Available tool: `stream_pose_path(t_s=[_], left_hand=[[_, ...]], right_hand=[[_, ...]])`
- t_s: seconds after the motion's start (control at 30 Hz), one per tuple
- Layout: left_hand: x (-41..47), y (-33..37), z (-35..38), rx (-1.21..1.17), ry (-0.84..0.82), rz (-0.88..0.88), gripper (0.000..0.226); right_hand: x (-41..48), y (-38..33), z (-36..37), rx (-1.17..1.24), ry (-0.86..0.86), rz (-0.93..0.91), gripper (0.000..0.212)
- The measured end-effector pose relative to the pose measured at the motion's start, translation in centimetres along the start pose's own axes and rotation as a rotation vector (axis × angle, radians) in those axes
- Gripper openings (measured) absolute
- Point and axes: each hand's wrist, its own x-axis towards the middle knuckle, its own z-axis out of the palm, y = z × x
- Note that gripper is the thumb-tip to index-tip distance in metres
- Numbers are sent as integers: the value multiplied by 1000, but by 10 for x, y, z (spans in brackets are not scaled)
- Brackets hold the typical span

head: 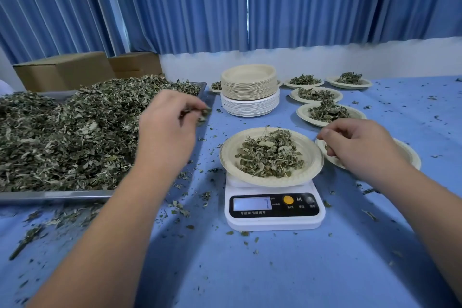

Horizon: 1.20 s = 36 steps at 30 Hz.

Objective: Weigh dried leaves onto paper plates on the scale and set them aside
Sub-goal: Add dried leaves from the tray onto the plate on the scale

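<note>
A white digital scale stands on the blue table with a paper plate on its platform, and a mound of dried leaves lies in that plate. My left hand hovers over the right edge of a metal tray heaped with dried leaves; its fingertips pinch a few leaves. My right hand hangs just right of the scale plate with curled fingers, over another paper plate. Whether it holds anything is unclear.
A stack of empty paper plates stands behind the scale. Several filled plates lie at the back right. Cardboard boxes sit behind the tray, under blue curtains. Leaf crumbs are scattered over the blue tablecloth.
</note>
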Motion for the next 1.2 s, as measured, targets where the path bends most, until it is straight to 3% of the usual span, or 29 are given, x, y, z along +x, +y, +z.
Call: stream_pose_path(t_s=[0.13, 0.3, 0.57, 0.83, 1.1, 1.2], left_hand=[[12, -36, -18, 250, 46, -185, 16], [8, -54, -13, 309, -175, -357, 21], [-5, -20, 13, 189, -159, -151, 19], [-21, 1, 37, 38, -332, -197, 19], [-24, 15, 31, -71, -244, -58, 9], [-17, 6, 22, 91, -206, -81, 15]], right_hand=[[0, -1, 1, 0, -3, -3, 22], [-1, -4, 0, -13, -15, -10, 24], [-2, -4, 0, -2, -36, 4, 24], [-3, -3, 1, -12, -61, 64, 24], [-5, -8, 1, -9, -63, 61, 21], [-5, -8, 0, 4, -65, 57, 20]])
